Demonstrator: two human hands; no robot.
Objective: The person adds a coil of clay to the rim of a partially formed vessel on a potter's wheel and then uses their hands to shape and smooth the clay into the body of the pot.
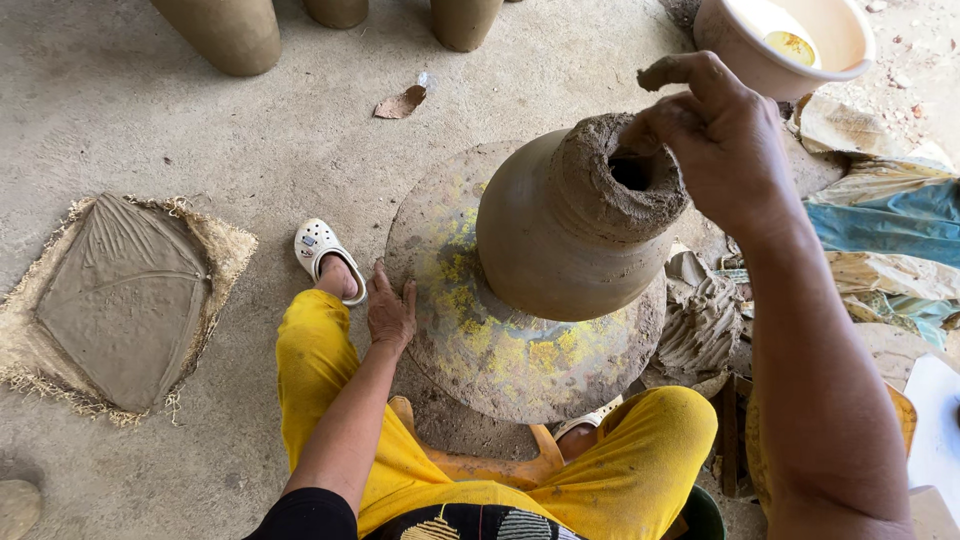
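— What's the ground like out beyond the left hand (390, 312)?

— A bare grey concrete floor (150, 110), dusty and evenly lit by daylight. Left of that hand lies a frayed sack mat (215, 245) with a flattened clay slab (125, 300) on it.

— And farther up?

— The bases of three clay vessels (225, 30) stand at the top edge, with a dry leaf (400, 102) near them. Just above the right hand (725, 140) sits a pale basin (770, 60); to its right lie crumpled cloths and sheets (890, 215).
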